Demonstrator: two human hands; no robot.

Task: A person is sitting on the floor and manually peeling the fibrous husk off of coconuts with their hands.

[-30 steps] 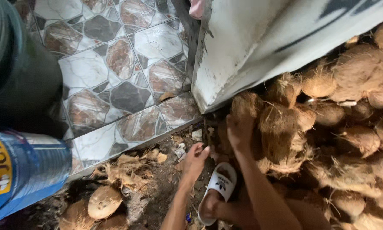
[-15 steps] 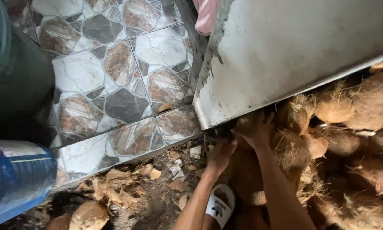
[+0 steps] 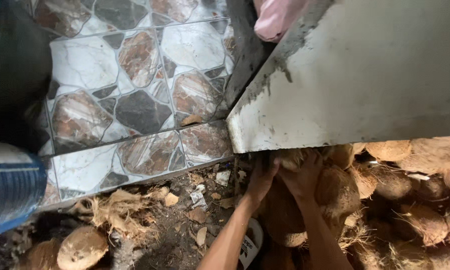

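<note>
My left hand and my right hand reach side by side under the lower edge of a white slanted panel. Both close around a pale, fibrous coconut that is partly hidden beneath that edge. A large brown husked coconut lies just right of my right wrist. My forearms rise from the bottom of the view. My foot in a white sandal rests on the ground below my left arm.
A pile of husked coconuts fills the right side. A patterned tile step runs along the left. A blue plastic container stands at the left edge, with husk scraps and loose coconuts below it. Pink cloth hangs at the top.
Both hands have moved up from the coconut pile to the panel's lower edge and come together on one coconut. The view has shifted closer to the panel.
</note>
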